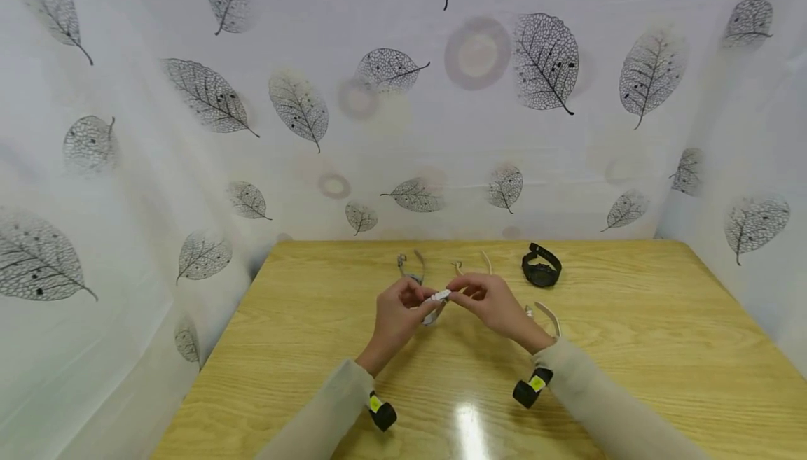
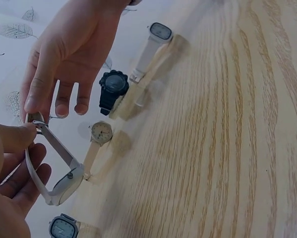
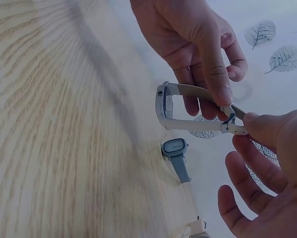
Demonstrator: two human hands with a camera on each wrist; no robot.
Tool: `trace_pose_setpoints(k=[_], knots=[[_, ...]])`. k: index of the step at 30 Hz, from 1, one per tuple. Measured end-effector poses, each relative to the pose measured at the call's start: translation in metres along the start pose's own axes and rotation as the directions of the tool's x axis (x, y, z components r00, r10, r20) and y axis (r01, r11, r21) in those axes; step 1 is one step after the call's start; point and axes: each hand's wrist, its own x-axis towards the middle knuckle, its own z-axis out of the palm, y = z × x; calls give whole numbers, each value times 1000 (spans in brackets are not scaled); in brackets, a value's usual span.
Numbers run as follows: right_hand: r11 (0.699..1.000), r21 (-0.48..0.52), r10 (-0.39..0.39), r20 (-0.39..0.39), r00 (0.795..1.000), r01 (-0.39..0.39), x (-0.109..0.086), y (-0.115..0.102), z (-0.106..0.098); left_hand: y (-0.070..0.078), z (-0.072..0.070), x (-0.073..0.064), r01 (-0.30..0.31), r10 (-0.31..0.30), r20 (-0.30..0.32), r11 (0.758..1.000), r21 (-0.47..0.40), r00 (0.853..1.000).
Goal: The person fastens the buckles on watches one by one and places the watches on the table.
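Note:
A white wristwatch (image 1: pixel 433 316) hangs between my two hands above the table, its strap bent into a loop. With thumb and fingers my left hand (image 1: pixel 397 314) pinches the strap near the buckle (image 3: pixel 228 118). My right hand (image 1: pixel 494 304) pinches the strap at its end, close to the left fingertips. In the left wrist view the watch case (image 2: pixel 69 185) hangs at the bottom of the loop. The right wrist view shows the strap tip (image 3: pixel 237 129) at the right thumb and index finger, while the other right fingers are spread loosely.
Behind the hands lie a grey watch (image 1: pixel 414 277), a beige-strapped watch (image 2: pixel 100 133) and a black watch (image 1: pixel 541 268). Another white watch (image 2: pixel 160 32) is partly behind my right wrist in the head view. A leaf-patterned curtain (image 1: pixel 403 138) hangs along the wooden table's (image 1: pixel 302 320) far edge.

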Motion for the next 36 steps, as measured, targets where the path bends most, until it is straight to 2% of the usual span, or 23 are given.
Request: trace_pose_setpoints(k=[4, 9, 14, 18, 23, 26, 31, 36], knots=[[998, -44, -42, 0, 999, 42, 0, 0, 5, -22, 0, 2, 7, -7, 25, 1000, -6, 1000], [997, -67, -26, -18, 999, 25, -3, -1, 8, -22, -1, 1, 2, -1, 29, 1000, -4, 1000], [1000, -4, 17, -24, 1000, -17, -5, -1, 8, -21, -1, 2, 0, 0, 29, 1000, 13, 1000], [1000, 4, -5, -25, 1000, 5, -5, -1, 9, -20, -2, 2, 12, -12, 29, 1000, 16, 999], [995, -75, -68, -39, 997, 65, -4, 0, 15, -20, -2, 1, 27, -27, 27, 1000, 16, 999], [994, -93, -69, -60, 996, 64, -5, 0, 17, -21, -2, 1, 38, -38, 34, 999, 4, 999], [999, -35, -22, -93, 995, 19, -8, 2, 18, -22, -3, 2, 44, -43, 39, 999, -11, 998], [999, 4, -47, -117, 992, 48, -8, 3, 19, -21, -4, 3, 46, -45, 44, 999, -15, 998]])
